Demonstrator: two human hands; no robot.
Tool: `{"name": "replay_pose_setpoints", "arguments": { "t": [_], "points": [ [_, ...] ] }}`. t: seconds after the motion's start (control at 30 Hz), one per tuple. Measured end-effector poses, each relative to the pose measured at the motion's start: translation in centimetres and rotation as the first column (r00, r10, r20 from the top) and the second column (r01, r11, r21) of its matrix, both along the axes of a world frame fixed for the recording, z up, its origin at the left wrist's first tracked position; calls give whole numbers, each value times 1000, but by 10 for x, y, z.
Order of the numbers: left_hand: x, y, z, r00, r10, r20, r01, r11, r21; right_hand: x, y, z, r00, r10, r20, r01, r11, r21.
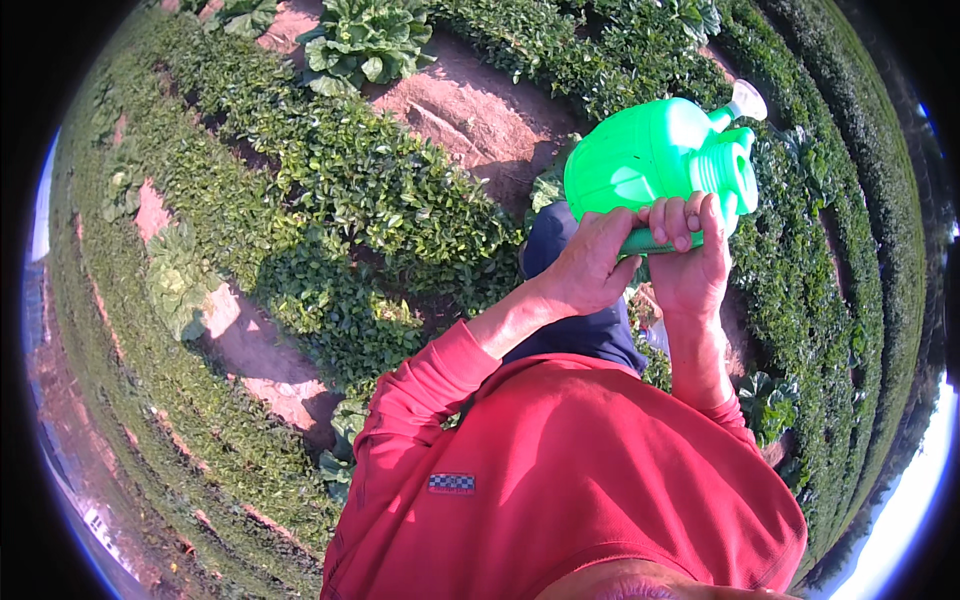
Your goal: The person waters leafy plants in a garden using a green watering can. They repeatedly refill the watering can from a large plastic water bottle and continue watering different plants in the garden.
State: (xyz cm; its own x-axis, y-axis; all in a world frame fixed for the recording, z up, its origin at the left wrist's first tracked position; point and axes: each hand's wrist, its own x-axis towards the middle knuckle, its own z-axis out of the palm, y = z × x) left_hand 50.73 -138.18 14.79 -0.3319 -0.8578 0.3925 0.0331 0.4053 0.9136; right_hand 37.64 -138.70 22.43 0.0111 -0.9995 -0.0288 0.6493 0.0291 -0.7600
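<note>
A bright green plastic watering can (pixel 630 154) is held out in front of my body, tipped on its side. Its ribbed handle (pixel 642 241) runs along the near side. My left hand (pixel 596 259) wraps the handle's left end, with the thumb beneath it. Close beside it, my right hand (pixel 690 251) curls its fingers over the handle near the can's threaded neck (pixel 724 172). The whitish sprinkler rose (pixel 748 100) at the spout's end points to the far right. I see no water coming out, and the can's inside is hidden.
Rows of low leafy bushes (pixel 420 202) stretch across both sides. Bare reddish soil (pixel 469 101) shows between them, with large leafy cabbage-like plants (pixel 367 45) growing there. Another such plant (pixel 176 281) stands at the left. My dark trouser leg (pixel 577 330) is below the can.
</note>
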Motion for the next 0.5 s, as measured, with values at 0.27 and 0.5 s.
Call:
{"name": "replay_pose_setpoints", "arguments": {
  "t": [0.27,0.5],
  "points": [
    [-5,-120,-19,1000,8,3,-8,995,100,8,-152,-15,952,39,-305,-10,995,97],
    [19,-269,-123,994,-108,-27,110,907,407,9,-339,-147,844,426,-325,-249,849,466]
  ]
}}
